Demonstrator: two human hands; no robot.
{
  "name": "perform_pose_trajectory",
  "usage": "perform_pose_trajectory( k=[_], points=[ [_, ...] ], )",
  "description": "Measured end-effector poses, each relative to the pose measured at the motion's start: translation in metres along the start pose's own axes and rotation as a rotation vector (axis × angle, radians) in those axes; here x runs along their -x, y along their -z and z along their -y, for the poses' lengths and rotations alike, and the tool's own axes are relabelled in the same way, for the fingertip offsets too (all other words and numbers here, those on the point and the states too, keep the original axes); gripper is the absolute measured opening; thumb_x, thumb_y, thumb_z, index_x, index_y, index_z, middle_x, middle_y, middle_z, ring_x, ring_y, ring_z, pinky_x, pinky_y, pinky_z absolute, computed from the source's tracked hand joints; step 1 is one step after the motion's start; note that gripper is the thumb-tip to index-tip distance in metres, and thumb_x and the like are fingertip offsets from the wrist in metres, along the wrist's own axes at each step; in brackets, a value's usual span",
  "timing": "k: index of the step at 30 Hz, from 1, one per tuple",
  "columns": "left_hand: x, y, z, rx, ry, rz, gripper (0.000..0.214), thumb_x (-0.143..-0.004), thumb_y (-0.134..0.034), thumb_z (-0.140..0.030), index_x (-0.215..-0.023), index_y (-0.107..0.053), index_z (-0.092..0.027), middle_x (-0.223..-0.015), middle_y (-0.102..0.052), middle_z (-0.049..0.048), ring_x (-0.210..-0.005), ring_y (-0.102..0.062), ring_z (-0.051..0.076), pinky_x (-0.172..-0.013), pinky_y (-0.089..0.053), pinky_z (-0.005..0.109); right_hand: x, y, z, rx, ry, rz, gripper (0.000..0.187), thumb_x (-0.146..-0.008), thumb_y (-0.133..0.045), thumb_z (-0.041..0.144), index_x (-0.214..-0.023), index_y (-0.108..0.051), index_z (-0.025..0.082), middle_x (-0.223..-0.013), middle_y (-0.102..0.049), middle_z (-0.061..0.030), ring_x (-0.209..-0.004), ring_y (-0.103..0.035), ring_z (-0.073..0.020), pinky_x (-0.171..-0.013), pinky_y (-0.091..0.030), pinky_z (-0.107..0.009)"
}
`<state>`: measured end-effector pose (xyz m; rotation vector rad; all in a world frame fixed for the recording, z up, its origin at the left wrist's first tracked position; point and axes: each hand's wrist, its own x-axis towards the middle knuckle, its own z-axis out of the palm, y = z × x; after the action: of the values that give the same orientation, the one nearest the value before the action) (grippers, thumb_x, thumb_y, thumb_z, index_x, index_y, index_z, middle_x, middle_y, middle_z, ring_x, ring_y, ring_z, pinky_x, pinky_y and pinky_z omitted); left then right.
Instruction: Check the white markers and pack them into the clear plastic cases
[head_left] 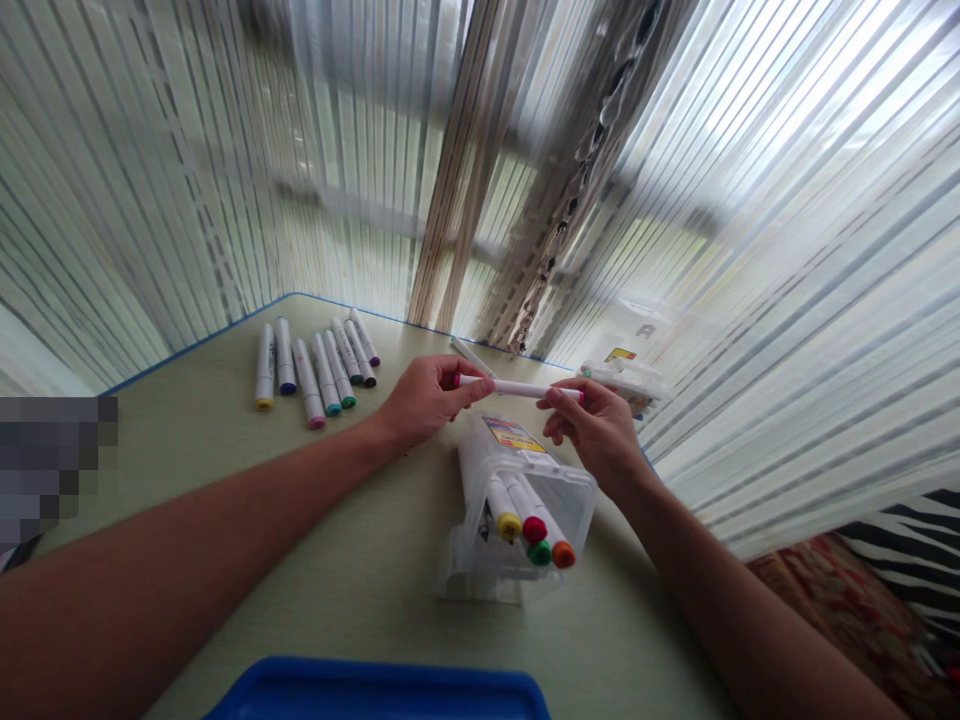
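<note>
A white marker (519, 388) with pink ends is stretched level between my two hands. My left hand (429, 402) pinches its left end, and my right hand (594, 422) grips the right end with thumb and fingers. Just below them a clear plastic box (474, 470) lies on its side, its opening towards me. Inside it are several white markers with yellow, red, green and orange ends, such as the orange-ended marker (562, 552). Left of my left hand, several white markers (306, 380) lie in a loose row, their coloured ends pointing towards me.
The pale table (360, 580) has a blue edge, with striped sheer curtains (360, 180) rising behind it. A blue tray or lid (390, 690) lies at the near edge. Behind my right hand stands another clear container (626, 372). Another white marker (471, 354) lies behind my left hand.
</note>
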<state>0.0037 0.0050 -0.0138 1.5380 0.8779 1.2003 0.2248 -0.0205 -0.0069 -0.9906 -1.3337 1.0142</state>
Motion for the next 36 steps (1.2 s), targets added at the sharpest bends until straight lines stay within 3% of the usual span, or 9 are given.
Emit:
perform_pose_trajectory(
  k=[10, 21, 29, 36],
  points=[
    [-0.0002, -0.0028, 0.0000, 0.081, 0.034, -0.036, 0.016, -0.083, -0.064, -0.023, -0.094, -0.066, -0.011, -0.076, -0.067, 0.0040, -0.048, -0.051, 0.006, -0.046, -0.043, 0.019, -0.0013, 0.0006, -0.0007, -0.048, -0.039, -0.017, 0.030, -0.075, -0.076, 0.041, -0.091, -0.067, 0.016, -0.080, -0.072, -0.0041, -0.047, -0.062, -0.0104, -0.039, -0.044, -0.021],
    [-0.0020, -0.0038, -0.0009, 0.223, 0.144, -0.062, 0.020, -0.092, -0.047, -0.019, -0.103, -0.063, -0.013, -0.080, -0.070, 0.0047, -0.045, -0.053, 0.006, -0.046, -0.044, 0.021, -0.0032, 0.0039, -0.0013, -0.102, -0.098, -0.027, 0.033, -0.082, -0.066, 0.045, -0.100, -0.067, 0.017, -0.084, -0.075, -0.0079, -0.047, -0.064, -0.0136, -0.040, -0.044, -0.024],
    [-0.0021, -0.0011, 0.0008, 0.106, 0.047, -0.028, 0.015, -0.086, -0.059, -0.024, -0.093, -0.064, -0.012, -0.066, -0.064, 0.0004, -0.045, -0.049, 0.006, -0.043, -0.040, 0.018, -0.0027, 0.0026, -0.0017, -0.043, -0.072, -0.018, 0.036, -0.076, -0.073, 0.048, -0.091, -0.067, 0.017, -0.074, -0.073, -0.0056, -0.045, -0.062, -0.0118, -0.039, -0.044, -0.022],
    [0.0006, -0.0008, -0.0007, 0.002, 0.023, -0.014, 0.017, -0.080, -0.067, -0.026, -0.088, -0.068, -0.011, -0.065, -0.061, 0.0004, -0.046, -0.047, 0.006, -0.044, -0.037, 0.018, -0.0016, 0.0021, -0.0026, 0.007, -0.051, 0.004, 0.029, -0.070, -0.081, 0.038, -0.083, -0.067, 0.017, -0.068, -0.072, -0.0037, -0.045, -0.060, -0.0107, -0.040, -0.044, -0.020]
  ],
)
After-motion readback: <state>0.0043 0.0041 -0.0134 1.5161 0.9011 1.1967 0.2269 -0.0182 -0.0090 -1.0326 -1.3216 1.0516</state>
